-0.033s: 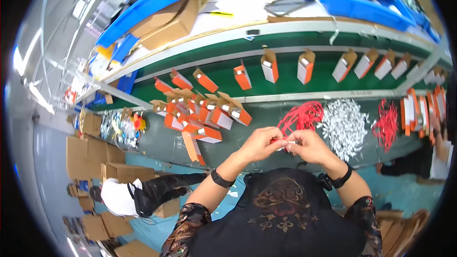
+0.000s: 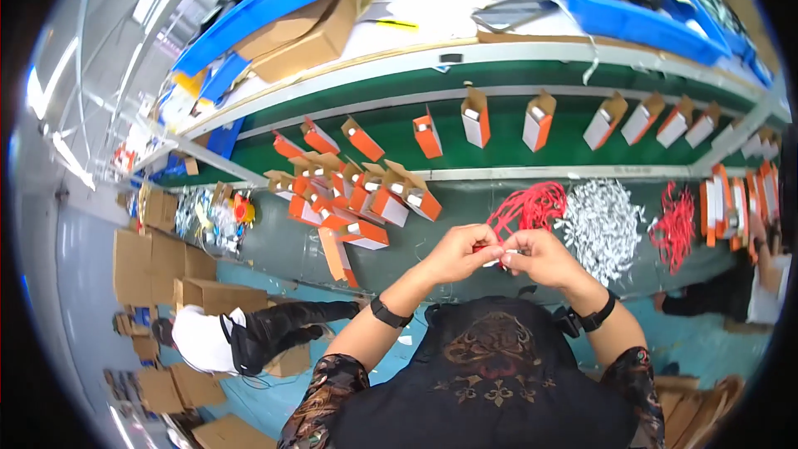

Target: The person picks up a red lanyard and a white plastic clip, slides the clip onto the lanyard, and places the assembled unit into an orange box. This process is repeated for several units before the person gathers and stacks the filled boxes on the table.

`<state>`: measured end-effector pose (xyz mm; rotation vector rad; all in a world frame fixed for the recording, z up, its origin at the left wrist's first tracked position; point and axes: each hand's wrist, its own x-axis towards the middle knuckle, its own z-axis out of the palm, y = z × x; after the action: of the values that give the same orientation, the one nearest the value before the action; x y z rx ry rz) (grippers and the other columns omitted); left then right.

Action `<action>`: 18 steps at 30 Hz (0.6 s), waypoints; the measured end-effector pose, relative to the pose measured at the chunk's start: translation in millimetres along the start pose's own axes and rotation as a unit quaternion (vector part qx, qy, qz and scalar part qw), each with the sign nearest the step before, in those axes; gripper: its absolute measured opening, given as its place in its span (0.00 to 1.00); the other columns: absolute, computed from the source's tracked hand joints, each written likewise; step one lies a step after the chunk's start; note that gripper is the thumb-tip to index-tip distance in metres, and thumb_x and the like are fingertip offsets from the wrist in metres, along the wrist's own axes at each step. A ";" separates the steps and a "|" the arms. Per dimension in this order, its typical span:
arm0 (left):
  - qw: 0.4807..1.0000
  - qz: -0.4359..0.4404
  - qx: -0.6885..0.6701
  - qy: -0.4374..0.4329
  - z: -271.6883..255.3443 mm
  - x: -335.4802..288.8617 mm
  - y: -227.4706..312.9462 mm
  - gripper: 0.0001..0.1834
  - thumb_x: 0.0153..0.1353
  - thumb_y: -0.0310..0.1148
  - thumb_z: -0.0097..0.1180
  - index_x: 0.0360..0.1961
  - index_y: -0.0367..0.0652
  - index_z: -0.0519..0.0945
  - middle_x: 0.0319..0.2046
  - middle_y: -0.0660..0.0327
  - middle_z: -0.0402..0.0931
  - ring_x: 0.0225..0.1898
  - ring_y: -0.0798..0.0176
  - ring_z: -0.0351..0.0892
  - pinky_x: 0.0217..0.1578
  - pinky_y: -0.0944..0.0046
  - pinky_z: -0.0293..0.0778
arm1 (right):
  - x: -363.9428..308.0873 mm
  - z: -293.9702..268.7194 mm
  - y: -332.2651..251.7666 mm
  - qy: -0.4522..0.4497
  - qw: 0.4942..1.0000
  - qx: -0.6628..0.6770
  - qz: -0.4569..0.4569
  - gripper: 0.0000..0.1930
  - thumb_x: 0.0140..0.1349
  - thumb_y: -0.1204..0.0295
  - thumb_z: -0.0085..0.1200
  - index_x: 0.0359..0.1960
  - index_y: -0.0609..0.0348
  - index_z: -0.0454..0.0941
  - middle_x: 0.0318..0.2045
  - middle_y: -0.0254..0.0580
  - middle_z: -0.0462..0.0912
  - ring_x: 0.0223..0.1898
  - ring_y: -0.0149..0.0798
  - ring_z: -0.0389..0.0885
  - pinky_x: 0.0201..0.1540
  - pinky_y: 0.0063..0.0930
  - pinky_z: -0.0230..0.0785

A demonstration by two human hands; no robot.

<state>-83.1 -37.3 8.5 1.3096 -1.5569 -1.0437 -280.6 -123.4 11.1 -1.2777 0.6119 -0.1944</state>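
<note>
My left hand (image 2: 457, 255) and my right hand (image 2: 542, 258) meet fingertip to fingertip over the near edge of the dark work table (image 2: 453, 199). Both are closed in a pinch. A bit of red cord (image 2: 480, 248) shows at the left fingers, and a small white piece (image 2: 513, 252) shows at the right ones; the fingers hide most of both. Just beyond my hands lies a heap of red cords (image 2: 532, 204). Right of it is a large pile of small white-and-silver pieces (image 2: 602, 229), then a smaller red cord bundle (image 2: 674, 229).
Open orange-and-white boxes (image 2: 366, 234) crowd the table to the left. More boxes (image 2: 474, 126) stand spaced along the green conveyor belt (image 2: 507, 158). Blue bins (image 2: 640, 12) sit on the shelf above. A person (image 2: 216, 341) bends at the left; another person's arm (image 2: 761, 254) reaches in at the right.
My hands stay together in nearly the same place, the fingers shifting slightly. Less red shows between them now. The whole view has moved a little.
</note>
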 end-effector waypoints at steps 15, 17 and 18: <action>0.974 -0.110 -0.135 0.144 24.2 -4.6 8.1 0.18 0.72 0.45 0.45 0.47 0.40 0.74 0.29 0.64 0.76 0.29 0.71 0.74 0.30 0.63 0.72 | 54.2 31.8 -26.5 0.280 0.894 -0.112 -0.330 0.03 0.59 0.80 0.58 0.35 0.62 0.80 0.31 0.40 0.82 0.29 0.32 0.80 0.29 0.30 0.72; 0.972 -0.138 -0.121 0.145 23.2 -10.1 2.3 0.14 0.70 0.41 0.50 0.40 0.40 0.74 0.25 0.60 0.77 0.26 0.60 0.79 0.29 0.56 0.74 | 57.2 21.2 -42.7 0.292 0.685 -0.474 -0.470 0.07 0.52 0.79 0.60 0.33 0.58 0.81 0.31 0.41 0.81 0.29 0.39 0.79 0.29 0.38 0.67; 0.980 -0.095 0.083 0.152 17.6 -15.7 9.1 0.13 0.70 0.40 0.50 0.40 0.40 0.74 0.25 0.57 0.77 0.27 0.54 0.79 0.29 0.53 0.73 | 56.1 20.7 -46.4 0.275 0.674 -0.535 -0.429 0.08 0.46 0.77 0.60 0.31 0.56 0.82 0.28 0.40 0.80 0.26 0.44 0.76 0.28 0.43 0.62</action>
<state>-100.8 -19.3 10.4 1.6753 -1.3289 -0.7932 -214.3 -146.0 39.8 -2.6753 0.5794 -1.1814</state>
